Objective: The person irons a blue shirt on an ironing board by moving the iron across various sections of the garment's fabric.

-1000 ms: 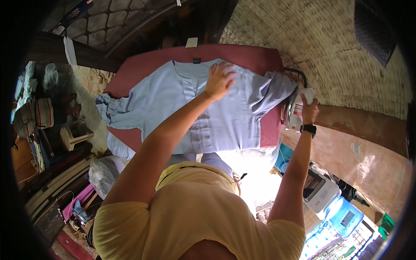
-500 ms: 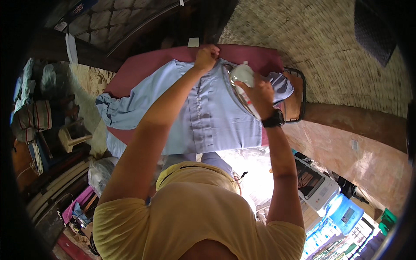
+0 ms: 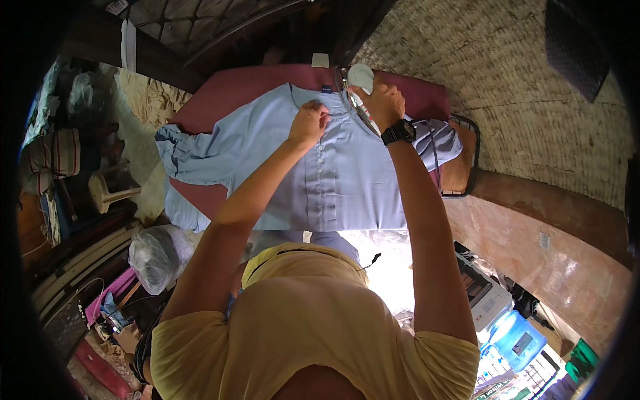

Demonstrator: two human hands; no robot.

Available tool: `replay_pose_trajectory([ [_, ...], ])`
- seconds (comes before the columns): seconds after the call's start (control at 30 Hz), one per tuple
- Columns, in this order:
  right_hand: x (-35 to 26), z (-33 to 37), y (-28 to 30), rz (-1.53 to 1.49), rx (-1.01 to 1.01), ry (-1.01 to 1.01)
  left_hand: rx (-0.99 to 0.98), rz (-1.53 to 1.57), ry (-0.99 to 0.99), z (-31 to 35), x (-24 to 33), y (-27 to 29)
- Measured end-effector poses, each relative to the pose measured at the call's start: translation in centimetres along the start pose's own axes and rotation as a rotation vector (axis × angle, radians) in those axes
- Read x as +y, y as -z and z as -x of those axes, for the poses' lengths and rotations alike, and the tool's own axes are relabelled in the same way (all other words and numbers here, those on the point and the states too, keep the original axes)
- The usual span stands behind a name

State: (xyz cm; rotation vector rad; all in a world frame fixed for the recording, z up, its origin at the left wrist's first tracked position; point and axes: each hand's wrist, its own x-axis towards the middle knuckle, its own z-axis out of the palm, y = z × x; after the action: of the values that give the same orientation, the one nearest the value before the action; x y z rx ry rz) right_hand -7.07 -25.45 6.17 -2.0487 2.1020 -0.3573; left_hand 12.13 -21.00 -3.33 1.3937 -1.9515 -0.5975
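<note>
A light blue buttoned shirt (image 3: 273,143) lies spread on a dark red ironing board (image 3: 233,79), its collar toward the far edge. My right hand (image 3: 385,105) is wrapped round the handle of a white clothes iron (image 3: 361,78). The iron stands near the collar, at the shirt's right shoulder area, with its shiny plate edge facing left. Closed fingers of my left hand (image 3: 310,124) pinch the shirt at the top of the button strip, just below the collar. One sleeve stretches left; the other lies bunched at the board's right end.
A black metal frame (image 3: 472,160) juts out at the board's right end, beside a woven wall (image 3: 493,93). A small pale square (image 3: 320,61) sits at the far edge. At left are a clear plastic bag (image 3: 155,257) and a wooden stool (image 3: 112,187); a blue water jug (image 3: 517,340) stands lower right.
My left hand has come back from the board's far edge to the top of the button strip. My right hand has moved the iron farther away and slightly left, toward the collar.
</note>
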Motion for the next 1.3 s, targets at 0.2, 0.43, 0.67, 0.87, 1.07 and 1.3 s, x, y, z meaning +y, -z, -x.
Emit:
replay_pose_trajectory([
  [0.2, -0.4, 0.1, 0.1, -0.027, 0.158, -0.030, 0.010, -0.074, 0.036, 0.1, 0.5, -1.4],
  [0.43, 0.5, -0.3, 0.3, 0.003, 0.039, -0.104, 0.038, 0.071, 0.059, 0.2, -0.9, -2.0],
  [0.67, 3.1, 2.3, 3.5, -0.075, -0.004, -0.189, 0.378, 0.034, -0.018, -1.0, -1.1, -0.4],
  [0.87, 4.4, 2.8, 4.0, 0.038, 0.083, -0.093, 0.486, -0.241, 0.196, -5.4, -3.3, 2.2],
  [1.07, 3.8, 3.4, 2.0, -0.003, 0.046, -0.001, 0.160, -0.039, 0.296, -8.7, -4.5, 0.7],
  [1.3, 1.8, 1.0, 0.3, 0.043, 0.090, -0.091, 0.257, -0.273, 0.290, -9.5, -5.3, -1.1],
])
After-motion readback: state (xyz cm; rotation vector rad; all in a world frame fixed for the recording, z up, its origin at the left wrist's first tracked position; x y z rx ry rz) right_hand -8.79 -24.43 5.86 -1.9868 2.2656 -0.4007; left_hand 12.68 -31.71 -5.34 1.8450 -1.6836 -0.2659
